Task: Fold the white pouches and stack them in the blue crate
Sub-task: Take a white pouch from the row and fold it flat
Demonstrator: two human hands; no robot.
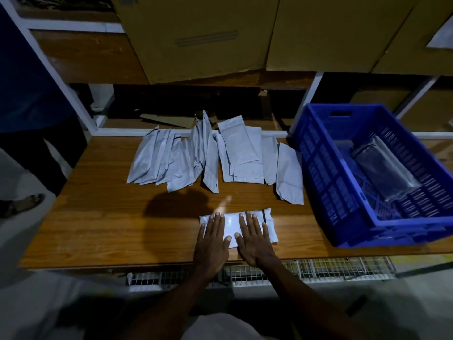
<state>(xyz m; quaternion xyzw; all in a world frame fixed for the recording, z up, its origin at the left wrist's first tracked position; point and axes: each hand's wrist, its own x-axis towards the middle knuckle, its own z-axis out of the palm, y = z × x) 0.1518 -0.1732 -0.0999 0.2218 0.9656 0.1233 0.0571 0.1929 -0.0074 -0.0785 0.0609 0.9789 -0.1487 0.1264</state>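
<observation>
Both hands lie flat with straight fingers on one white pouch [235,223] near the wooden table's [103,217] front edge, the left hand [212,241] pressing its left part and the right hand [255,241] its right part. Farther back, a spread of white pouches [215,155] lies across the table, and at the right stands the blue crate [326,173], holding a pouch in shadow [384,168].

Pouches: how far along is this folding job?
Barely begun. The crate holds what looks like one or two pouches. Left hand and right hand press one pouch flat on the table. A pile waits behind.
</observation>
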